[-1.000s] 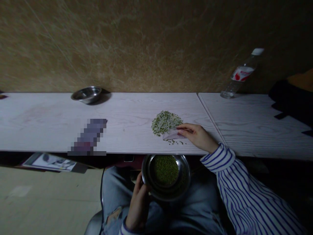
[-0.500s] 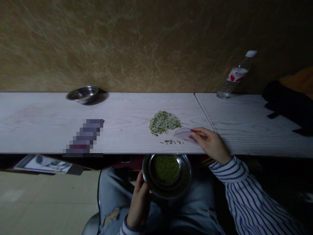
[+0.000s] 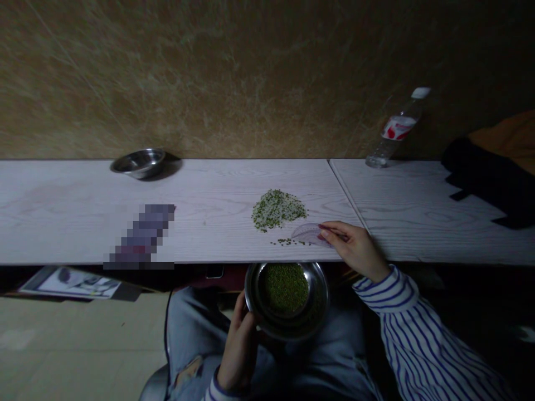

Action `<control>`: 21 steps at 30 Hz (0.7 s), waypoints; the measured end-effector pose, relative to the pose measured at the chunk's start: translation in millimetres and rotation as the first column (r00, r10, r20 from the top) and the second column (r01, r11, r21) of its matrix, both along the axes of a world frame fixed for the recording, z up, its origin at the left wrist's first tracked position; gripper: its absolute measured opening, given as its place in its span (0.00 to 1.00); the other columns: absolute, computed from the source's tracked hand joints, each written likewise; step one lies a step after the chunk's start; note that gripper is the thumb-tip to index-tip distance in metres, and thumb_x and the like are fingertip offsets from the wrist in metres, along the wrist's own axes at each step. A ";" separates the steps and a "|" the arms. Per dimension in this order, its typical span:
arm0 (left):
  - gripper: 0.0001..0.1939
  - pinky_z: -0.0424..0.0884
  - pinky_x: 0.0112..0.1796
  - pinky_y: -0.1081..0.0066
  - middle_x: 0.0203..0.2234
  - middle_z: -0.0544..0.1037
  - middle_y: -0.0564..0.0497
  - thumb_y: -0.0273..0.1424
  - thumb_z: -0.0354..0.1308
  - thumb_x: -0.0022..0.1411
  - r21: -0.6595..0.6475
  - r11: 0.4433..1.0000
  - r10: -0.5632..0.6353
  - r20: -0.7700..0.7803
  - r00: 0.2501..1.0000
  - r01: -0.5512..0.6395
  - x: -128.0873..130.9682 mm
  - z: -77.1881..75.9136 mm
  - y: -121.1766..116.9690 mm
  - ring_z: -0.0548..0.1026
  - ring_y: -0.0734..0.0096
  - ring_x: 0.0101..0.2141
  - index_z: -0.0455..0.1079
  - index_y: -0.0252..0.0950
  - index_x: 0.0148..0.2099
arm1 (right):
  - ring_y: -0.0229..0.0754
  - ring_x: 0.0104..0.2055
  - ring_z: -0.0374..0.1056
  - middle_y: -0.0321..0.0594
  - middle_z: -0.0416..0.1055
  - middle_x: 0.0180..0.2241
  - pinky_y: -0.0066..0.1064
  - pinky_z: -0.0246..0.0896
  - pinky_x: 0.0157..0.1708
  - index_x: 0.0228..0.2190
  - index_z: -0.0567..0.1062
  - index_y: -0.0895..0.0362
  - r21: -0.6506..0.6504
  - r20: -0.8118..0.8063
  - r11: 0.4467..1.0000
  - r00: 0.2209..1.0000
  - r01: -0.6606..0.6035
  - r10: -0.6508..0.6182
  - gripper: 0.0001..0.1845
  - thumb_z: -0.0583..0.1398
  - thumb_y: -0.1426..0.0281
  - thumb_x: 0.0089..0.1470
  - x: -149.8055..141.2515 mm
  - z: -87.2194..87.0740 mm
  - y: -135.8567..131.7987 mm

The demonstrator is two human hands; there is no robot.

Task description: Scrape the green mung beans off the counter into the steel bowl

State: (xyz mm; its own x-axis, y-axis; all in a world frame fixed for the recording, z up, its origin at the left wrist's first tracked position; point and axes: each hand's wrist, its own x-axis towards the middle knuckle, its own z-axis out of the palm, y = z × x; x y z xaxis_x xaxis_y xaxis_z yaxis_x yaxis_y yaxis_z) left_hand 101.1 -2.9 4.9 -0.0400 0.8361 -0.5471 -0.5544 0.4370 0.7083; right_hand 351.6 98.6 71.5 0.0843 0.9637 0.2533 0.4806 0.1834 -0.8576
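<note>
My left hand [image 3: 240,348] grips the left rim of a steel bowl [image 3: 320,312], held over my lap just below the table's front edge. Green beans [image 3: 286,289] lie in that bowl. Between thumb and fingers of my right hand [image 3: 355,248] is a clear purplish protractor [image 3: 307,231], low over the tabletop. Left of and beyond it lies a heap of mixed green beans and white grains [image 3: 278,209]. A short row of loose beans [image 3: 284,241] sits between the heap and the edge, by the protractor.
A second steel bowl [image 3: 140,164] stands at the back left. A blurred-out flat object [image 3: 146,231] lies at the front left. On the right are a clear bottle [image 3: 395,131] and a dark and orange cloth item [image 3: 493,172]. The marbled wall [image 3: 234,78] bounds the table behind.
The protractor in my right hand has come slightly down and nearer the loose row of beans. The view has shifted a little. My left hand still holds the bowl.
</note>
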 end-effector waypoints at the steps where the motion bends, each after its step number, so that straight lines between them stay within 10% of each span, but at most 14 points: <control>1: 0.32 0.71 0.33 0.69 0.44 0.80 0.46 0.30 0.64 0.49 -0.003 1.000 0.000 -0.001 1.000 0.000 -0.3 0.2 0.1 0.76 0.58 0.41 0.66 0.41 0.58 | 0.46 0.35 0.77 0.43 0.81 0.33 0.38 0.75 0.39 0.37 0.79 0.56 -0.001 0.004 1.000 1.000 -0.003 0.003 0.14 0.62 0.61 0.52 -1.1 0.8 0.3; 21: 0.29 0.72 0.42 0.63 0.46 0.79 0.46 0.32 0.64 0.48 0.007 0.999 0.049 -0.051 0.997 -0.049 8.2 1.6 0.9 0.74 0.53 0.48 0.71 0.41 0.55 | 0.48 0.33 0.78 0.46 0.81 0.32 0.36 0.75 0.33 0.39 0.78 0.57 0.006 -0.040 0.991 0.990 0.137 -0.137 0.16 0.62 0.60 0.53 -6.0 -5.8 -21.0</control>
